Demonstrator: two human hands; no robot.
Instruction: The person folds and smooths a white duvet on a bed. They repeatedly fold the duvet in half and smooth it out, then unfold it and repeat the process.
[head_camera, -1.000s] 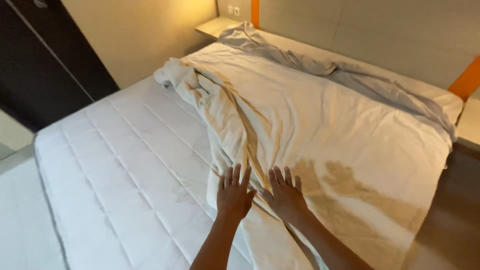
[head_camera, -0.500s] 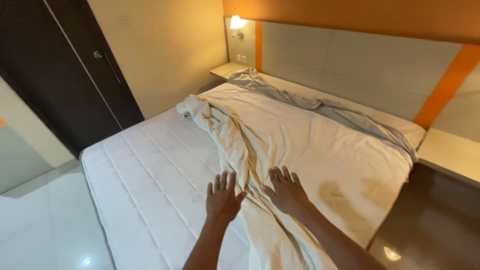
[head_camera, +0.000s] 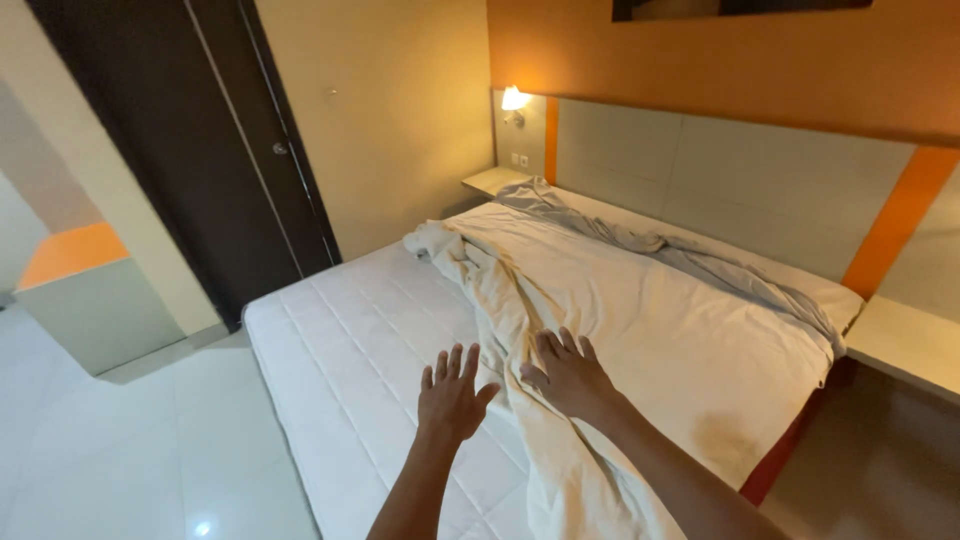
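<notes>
Pressing rumpled sheet (head_camera: 640, 330), quilted mattress (head_camera: 350, 350)

Both arms reach forward, palms down; the left hand (head_camera: 452, 394) spreads its fingers wide, the right hand (head_camera: 566, 372) lies flatter.

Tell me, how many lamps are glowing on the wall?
1. The lit wall lamp sits beside the headboard, above the small bedside shelf on the bed's far left corner. The other side's wall is cut off, so another may be hidden.
</notes>
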